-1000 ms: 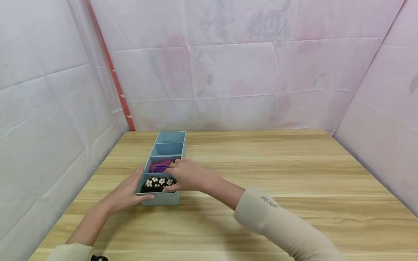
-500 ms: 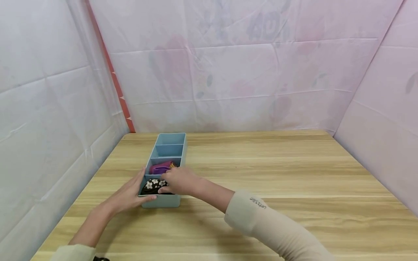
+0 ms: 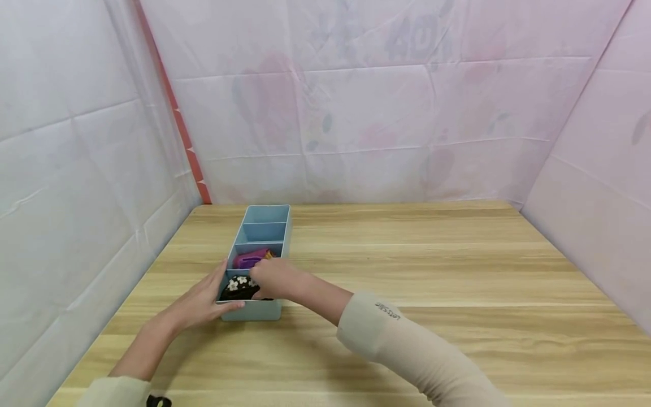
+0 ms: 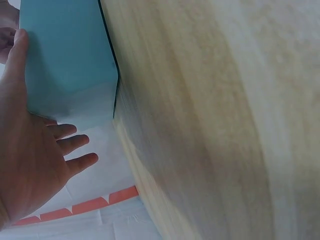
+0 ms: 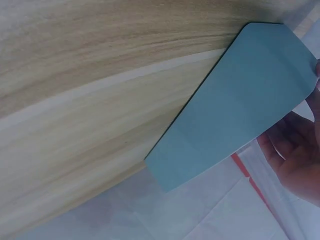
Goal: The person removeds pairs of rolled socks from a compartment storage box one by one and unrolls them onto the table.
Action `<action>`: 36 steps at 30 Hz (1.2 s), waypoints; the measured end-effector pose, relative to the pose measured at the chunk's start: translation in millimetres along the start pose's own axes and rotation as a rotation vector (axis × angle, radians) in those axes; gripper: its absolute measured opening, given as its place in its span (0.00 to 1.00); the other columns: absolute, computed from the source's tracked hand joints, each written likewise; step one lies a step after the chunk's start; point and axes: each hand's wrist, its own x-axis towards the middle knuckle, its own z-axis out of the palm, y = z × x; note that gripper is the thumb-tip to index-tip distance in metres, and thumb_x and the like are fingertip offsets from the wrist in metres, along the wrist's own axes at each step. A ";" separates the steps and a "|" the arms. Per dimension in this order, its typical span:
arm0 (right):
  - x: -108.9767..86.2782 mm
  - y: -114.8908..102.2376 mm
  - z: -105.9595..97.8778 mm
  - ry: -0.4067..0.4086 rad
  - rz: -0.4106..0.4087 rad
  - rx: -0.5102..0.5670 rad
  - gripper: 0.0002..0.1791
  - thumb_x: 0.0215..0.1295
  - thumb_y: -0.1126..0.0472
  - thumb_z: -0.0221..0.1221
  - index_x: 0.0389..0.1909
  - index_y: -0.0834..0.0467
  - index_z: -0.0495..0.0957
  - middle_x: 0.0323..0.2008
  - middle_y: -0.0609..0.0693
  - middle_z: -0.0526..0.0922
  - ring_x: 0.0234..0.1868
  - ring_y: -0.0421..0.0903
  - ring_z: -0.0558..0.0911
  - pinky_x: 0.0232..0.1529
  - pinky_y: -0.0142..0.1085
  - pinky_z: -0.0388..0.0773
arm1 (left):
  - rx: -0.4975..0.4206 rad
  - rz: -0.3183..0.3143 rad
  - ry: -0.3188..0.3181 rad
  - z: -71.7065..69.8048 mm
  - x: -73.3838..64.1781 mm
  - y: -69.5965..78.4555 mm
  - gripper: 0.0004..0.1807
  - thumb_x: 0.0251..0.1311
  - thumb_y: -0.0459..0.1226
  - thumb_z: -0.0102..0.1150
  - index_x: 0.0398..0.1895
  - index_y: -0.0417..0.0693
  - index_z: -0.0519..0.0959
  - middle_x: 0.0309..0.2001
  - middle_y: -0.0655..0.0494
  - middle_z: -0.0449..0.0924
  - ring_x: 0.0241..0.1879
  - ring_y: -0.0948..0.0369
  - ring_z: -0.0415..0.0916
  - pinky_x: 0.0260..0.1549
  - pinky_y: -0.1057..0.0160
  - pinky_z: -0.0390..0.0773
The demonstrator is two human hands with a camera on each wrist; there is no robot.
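Head view shows the left hand (image 3: 200, 302), straight-fingered, touching the blue divided box (image 3: 254, 311) at its near-left corner; the right hand (image 3: 276, 279) reaches the nearest compartment's black flowered item (image 3: 238, 290), grip undeterminable.

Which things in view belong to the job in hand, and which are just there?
Likely part of the job:
Blue divided box
Left hand, at the box's near-left corner
Right hand, at the nearest compartment
Black flowered item in that compartment
Purple item, next compartment

Just there:
Wooden table
Printed sheets
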 end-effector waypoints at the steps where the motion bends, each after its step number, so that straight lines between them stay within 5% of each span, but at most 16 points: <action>1: 0.6 -1.0 -0.6 -0.016 -0.002 -0.027 0.16 0.54 0.43 0.63 0.34 0.51 0.81 0.30 0.43 0.79 0.29 0.37 0.77 0.29 0.30 0.75 | -0.001 0.000 -0.001 -0.1 0.1 0.1 0.58 0.53 0.61 0.55 0.69 0.29 0.38 0.68 0.31 0.40 0.65 0.38 0.45 0.58 0.41 0.51; 5: 3.4 -3.4 -2.4 -0.075 -0.021 -0.096 0.13 0.56 0.45 0.62 0.35 0.50 0.81 0.35 0.44 0.78 0.30 0.38 0.77 0.30 0.31 0.77 | -0.002 0.003 -0.005 -0.1 1.0 0.6 0.58 0.53 0.61 0.55 0.68 0.29 0.38 0.68 0.31 0.41 0.65 0.38 0.45 0.58 0.41 0.51; 14: 12.5 -0.6 -2.3 -0.148 -0.054 -0.022 0.08 0.58 0.51 0.62 0.32 0.52 0.79 0.29 0.44 0.79 0.26 0.37 0.74 0.29 0.30 0.75 | -0.009 0.020 -0.005 0.6 1.2 1.7 0.58 0.53 0.61 0.55 0.68 0.28 0.39 0.68 0.32 0.42 0.65 0.39 0.45 0.58 0.41 0.51; 36: 13.0 6.2 7.4 -0.041 -0.075 0.182 0.08 0.55 0.56 0.65 0.25 0.55 0.78 0.19 0.42 0.75 0.21 0.36 0.70 0.25 0.26 0.72 | -0.015 0.026 0.014 0.6 1.6 0.1 0.57 0.52 0.61 0.56 0.69 0.32 0.40 0.68 0.34 0.45 0.64 0.40 0.48 0.57 0.41 0.54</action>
